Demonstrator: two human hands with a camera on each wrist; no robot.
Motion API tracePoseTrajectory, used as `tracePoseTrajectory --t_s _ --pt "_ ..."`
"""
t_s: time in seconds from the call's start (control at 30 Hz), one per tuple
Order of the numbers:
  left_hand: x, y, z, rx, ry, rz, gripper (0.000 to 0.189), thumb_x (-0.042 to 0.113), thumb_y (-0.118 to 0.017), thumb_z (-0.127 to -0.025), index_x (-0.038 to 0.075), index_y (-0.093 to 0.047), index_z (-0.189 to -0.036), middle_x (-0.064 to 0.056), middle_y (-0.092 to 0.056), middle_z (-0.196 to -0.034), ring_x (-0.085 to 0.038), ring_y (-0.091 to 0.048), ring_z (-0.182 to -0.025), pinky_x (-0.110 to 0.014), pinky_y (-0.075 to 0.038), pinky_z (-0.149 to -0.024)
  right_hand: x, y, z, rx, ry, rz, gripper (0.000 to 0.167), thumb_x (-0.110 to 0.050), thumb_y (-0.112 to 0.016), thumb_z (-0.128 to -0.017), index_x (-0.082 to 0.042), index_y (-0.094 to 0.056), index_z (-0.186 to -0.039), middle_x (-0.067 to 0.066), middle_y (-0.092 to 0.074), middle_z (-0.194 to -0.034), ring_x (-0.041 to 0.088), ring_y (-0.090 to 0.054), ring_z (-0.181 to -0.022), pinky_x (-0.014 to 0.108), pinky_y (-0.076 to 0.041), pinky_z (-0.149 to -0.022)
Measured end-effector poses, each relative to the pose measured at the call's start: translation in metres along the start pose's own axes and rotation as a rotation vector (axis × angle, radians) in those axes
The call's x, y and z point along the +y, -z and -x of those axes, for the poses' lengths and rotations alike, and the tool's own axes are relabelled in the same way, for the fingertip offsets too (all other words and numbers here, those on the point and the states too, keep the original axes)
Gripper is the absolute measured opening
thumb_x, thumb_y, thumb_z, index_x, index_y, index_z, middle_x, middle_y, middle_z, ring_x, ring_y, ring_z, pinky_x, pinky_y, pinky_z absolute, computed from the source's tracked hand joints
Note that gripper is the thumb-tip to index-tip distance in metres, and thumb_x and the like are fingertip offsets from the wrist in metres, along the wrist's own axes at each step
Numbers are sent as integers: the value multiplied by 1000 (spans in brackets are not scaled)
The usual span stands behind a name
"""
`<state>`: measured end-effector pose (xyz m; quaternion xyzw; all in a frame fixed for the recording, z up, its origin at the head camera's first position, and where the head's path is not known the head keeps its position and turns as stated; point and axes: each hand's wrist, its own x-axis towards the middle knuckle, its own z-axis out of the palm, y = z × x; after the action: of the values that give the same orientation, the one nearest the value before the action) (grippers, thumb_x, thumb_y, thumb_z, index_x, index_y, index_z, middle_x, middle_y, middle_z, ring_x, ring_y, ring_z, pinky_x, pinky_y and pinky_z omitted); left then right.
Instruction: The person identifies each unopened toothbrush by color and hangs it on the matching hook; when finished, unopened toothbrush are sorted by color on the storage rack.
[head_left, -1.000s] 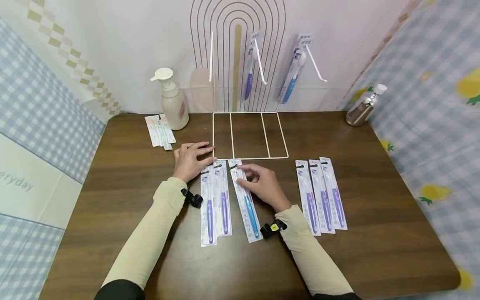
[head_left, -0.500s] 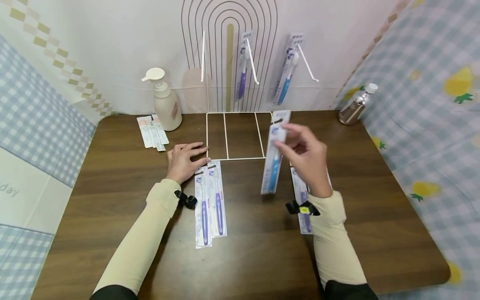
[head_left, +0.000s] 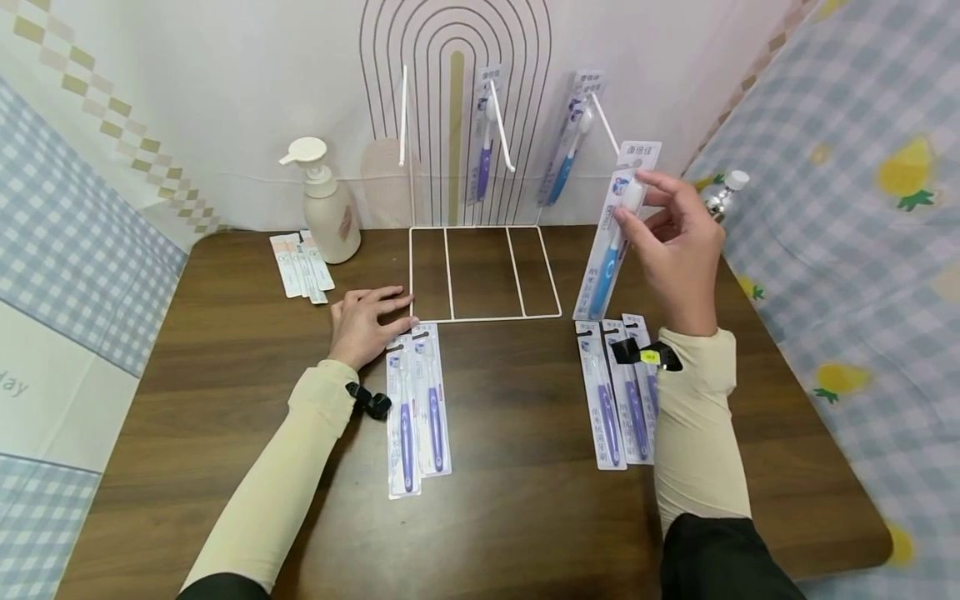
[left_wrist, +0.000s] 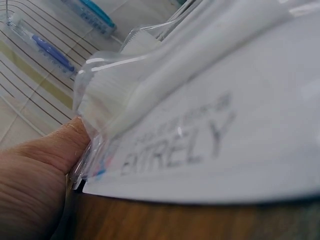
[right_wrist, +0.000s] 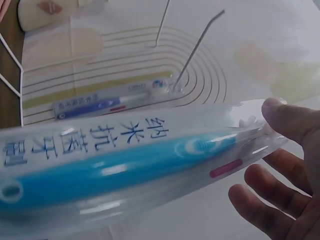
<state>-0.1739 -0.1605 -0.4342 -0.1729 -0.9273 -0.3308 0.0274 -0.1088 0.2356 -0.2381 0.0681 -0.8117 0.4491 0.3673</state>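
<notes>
My right hand (head_left: 675, 250) pinches a packaged blue toothbrush (head_left: 602, 271) near its top, thumb in front. The package stands off the table, tilted, its top close to the tip of the right hook of a white wire rack (head_left: 495, 319). My left hand (head_left: 367, 323) rests on the table with its fingers extended against the left edge of the rack's base. Below it lie two packaged purple toothbrushes (head_left: 433, 425). On the rack's middle hook hangs a purple packaged toothbrush (head_left: 483, 158), on its right hook a blue packaged toothbrush (head_left: 566, 158). Nothing hangs from the left hook.
Several packaged purple toothbrushes (head_left: 606, 408) lie at the right, partly under my right wrist. A pump bottle (head_left: 330, 217) and small white packets (head_left: 302, 265) stand and lie at the back left. A silver bottle (head_left: 720, 193) is partly hidden behind my right hand.
My right hand has lifted the blue toothbrush package from beside the two purple ones and carried it up and right, near the right hook. The left hand keeps its place at the rack.
</notes>
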Motion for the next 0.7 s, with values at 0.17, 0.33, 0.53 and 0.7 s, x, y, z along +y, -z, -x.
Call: tracePoseTrajectory --t_s 0.17,0.33,0.53,0.7 --pt "0 2 1 0 7 -11 49 45 -80 -95 28 -72 -140 1 -57 -155 -35 -42 -138 -59 -20 -110 10 -3 -13 -24 -3 -36 43 -9 -85 -91 -14 -73 -133 8 -78 -110 14 -63 -72 22 -50 -65" --pt "0 2 0 -1 10 -18 49 46 -80 -94 28 -72 -140 2 -57 -155 -34 -42 -138 -58 -21 -110 18 -6 -14 -2 -11 -95 43 -5 -85 -89 -10 -74 -130 6 -77 -109 14 -61 -70 23 -50 -64" --pt "-1 2 0 -11 3 -10 50 46 -80 -95 27 -72 -140 0 -57 -156 -36 -41 -139 -60 -20 -110 23 -11 -15 3 -58 -48 42 -7 -85 -90 -12 -75 -130 5 -76 -105 11 -60 -70 21 -48 -65" --pt "1 0 0 -9 9 -10 50 46 -80 -94 27 -72 -140 1 -57 -155 -35 -41 -139 -60 -20 -111 37 -27 -37 -18 -81 -6 44 -15 -87 -91 -14 -74 -132 11 -77 -111 10 -59 -67 21 -48 -63"
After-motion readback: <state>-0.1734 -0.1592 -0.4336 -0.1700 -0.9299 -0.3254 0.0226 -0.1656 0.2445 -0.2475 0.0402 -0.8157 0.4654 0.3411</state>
